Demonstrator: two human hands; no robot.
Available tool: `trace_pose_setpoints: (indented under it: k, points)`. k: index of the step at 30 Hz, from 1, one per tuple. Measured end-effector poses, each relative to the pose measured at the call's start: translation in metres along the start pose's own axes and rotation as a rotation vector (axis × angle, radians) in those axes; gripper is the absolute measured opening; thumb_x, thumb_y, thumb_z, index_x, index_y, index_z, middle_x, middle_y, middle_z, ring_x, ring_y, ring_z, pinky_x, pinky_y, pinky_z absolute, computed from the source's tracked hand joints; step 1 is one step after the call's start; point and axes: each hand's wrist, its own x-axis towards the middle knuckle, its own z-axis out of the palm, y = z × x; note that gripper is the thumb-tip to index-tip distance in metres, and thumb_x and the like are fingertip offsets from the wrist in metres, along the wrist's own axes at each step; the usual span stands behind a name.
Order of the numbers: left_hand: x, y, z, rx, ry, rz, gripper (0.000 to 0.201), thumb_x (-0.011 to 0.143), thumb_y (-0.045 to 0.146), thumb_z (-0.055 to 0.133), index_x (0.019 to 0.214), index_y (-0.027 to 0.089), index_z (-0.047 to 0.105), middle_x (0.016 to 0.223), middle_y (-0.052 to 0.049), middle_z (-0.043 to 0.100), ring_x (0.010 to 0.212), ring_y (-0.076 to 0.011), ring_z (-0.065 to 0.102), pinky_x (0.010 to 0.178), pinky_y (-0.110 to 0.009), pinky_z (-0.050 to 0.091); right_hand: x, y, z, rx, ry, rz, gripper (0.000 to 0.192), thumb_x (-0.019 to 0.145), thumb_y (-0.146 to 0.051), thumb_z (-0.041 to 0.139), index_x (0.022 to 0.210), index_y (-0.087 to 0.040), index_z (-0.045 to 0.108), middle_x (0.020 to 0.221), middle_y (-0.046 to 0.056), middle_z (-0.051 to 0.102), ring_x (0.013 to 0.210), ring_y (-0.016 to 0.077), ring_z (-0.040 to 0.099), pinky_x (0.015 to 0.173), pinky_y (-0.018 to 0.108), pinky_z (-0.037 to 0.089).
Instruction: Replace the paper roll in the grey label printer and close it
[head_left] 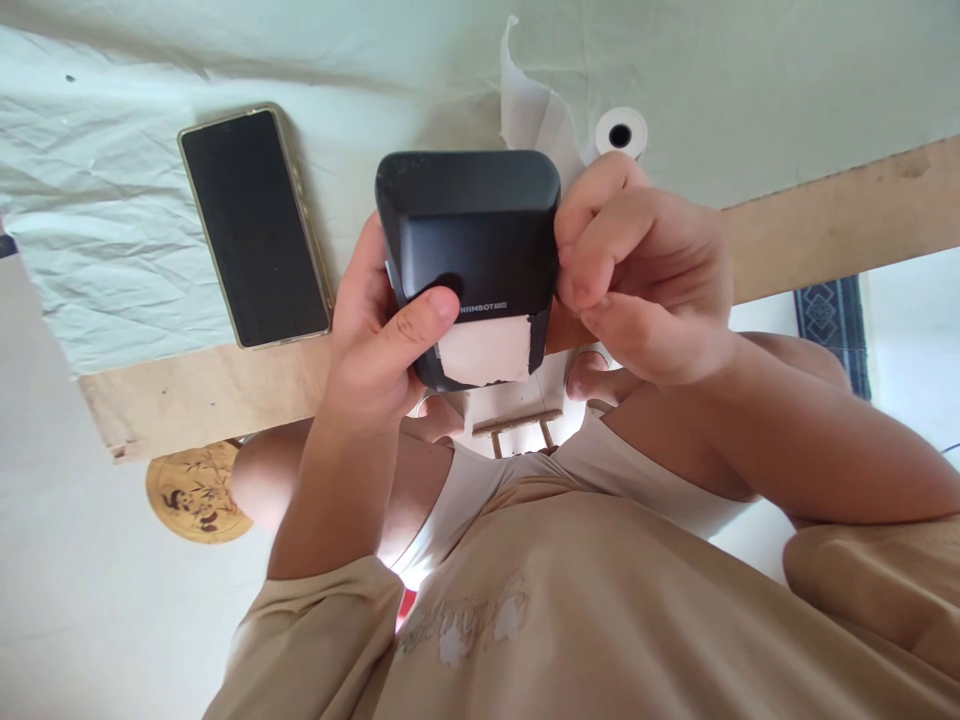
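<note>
The printer [469,235] is held up in front of the person's chest, above the counter's [187,395] wooden edge. Its lower left corner is hidden under the left hand [375,345], and its right side is covered by the right hand [637,275]. The paper [486,350] at its slot shows only as a short pale strip with a ragged lower edge. The printer's long axis runs away from the person, slot end pointing back toward the chest, rounded far end toward the phone [253,228] and the roll [621,132]. Small white lettering sits just above the slot.

The left hand is wrapped around the printer's side, thumb pressed flat on its top face. The right hand is curled at the right edge, fingers bunched and touching the casing; what they pinch cannot be told.

The phone lies dark on the crumpled sheet [97,210], well to the left. The roll stands beyond the printer, its loose tail partly hidden behind it.
</note>
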Motion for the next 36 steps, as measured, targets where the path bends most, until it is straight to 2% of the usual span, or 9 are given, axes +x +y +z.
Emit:
trace_pose_setpoints:
  k: [3, 8, 15, 22, 31, 36]
  points:
    - [0.0002, -0.0004, -0.0004, -0.006, 0.002, 0.005, 0.038, 0.076, 0.034, 0.077, 0.107, 0.015, 0.065, 0.086, -0.001, 0.064, 0.07, -0.0082, 0.062, 0.054, -0.018, 0.047, -0.0011, 0.0028, -0.002, 0.084, -0.026, -0.022, 0.005, 0.072, -0.013, 0.058, 0.072, -0.011, 0.052, 0.079, 0.002, 0.044, 0.074, -0.0004, 0.045, 0.067, 0.017, 0.036]
    - [-0.0003, -0.0012, -0.0026, 0.004, 0.006, 0.005, 0.039, 0.077, 0.034, 0.076, 0.109, 0.015, 0.064, 0.089, -0.002, 0.064, 0.071, -0.0086, 0.062, 0.056, -0.019, 0.047, -0.0023, 0.0027, -0.0025, 0.09, -0.052, -0.021, 0.005, 0.071, -0.007, 0.054, 0.07, -0.011, 0.05, 0.078, 0.003, 0.044, 0.077, 0.0025, 0.045, 0.067, 0.019, 0.035]
    - [-0.0008, 0.0, -0.0013, 0.028, 0.013, -0.023, 0.046, 0.075, 0.039, 0.078, 0.112, 0.017, 0.063, 0.089, -0.002, 0.061, 0.074, -0.014, 0.067, 0.074, -0.035, 0.057, -0.0013, 0.0031, -0.0011, 0.05, -0.056, -0.066, 0.006, 0.068, -0.008, 0.053, 0.068, -0.012, 0.048, 0.073, 0.003, 0.043, 0.079, 0.0041, 0.043, 0.064, 0.018, 0.034]
    - [-0.0011, 0.0015, 0.0001, 0.006, 0.006, -0.006, 0.039, 0.076, 0.035, 0.076, 0.108, 0.015, 0.064, 0.086, -0.001, 0.063, 0.072, -0.009, 0.063, 0.056, -0.019, 0.048, -0.001, -0.0026, -0.0022, 0.043, -0.072, -0.028, 0.009, 0.065, -0.004, 0.052, 0.068, -0.012, 0.05, 0.071, 0.003, 0.042, 0.08, 0.0034, 0.042, 0.066, 0.017, 0.033]
    - [0.0001, -0.0009, -0.0018, -0.01, 0.004, 0.01, 0.039, 0.076, 0.034, 0.078, 0.107, 0.014, 0.064, 0.085, -0.001, 0.062, 0.069, -0.0084, 0.061, 0.057, -0.021, 0.048, -0.0017, -0.0035, -0.0015, -0.075, -0.045, -0.025, 0.007, 0.073, -0.006, 0.052, 0.07, -0.012, 0.055, 0.079, 0.002, 0.047, 0.08, 0.0011, 0.044, 0.066, 0.017, 0.033]
    - [-0.0002, 0.0001, -0.0009, -0.022, -0.02, 0.004, 0.04, 0.078, 0.034, 0.076, 0.109, 0.012, 0.063, 0.085, -0.001, 0.062, 0.068, -0.0064, 0.062, 0.052, -0.015, 0.045, -0.0011, -0.0066, -0.0038, -0.119, -0.086, -0.031, 0.011, 0.077, -0.002, 0.05, 0.073, -0.01, 0.056, 0.079, 0.001, 0.045, 0.083, -0.0015, 0.046, 0.072, 0.014, 0.037]
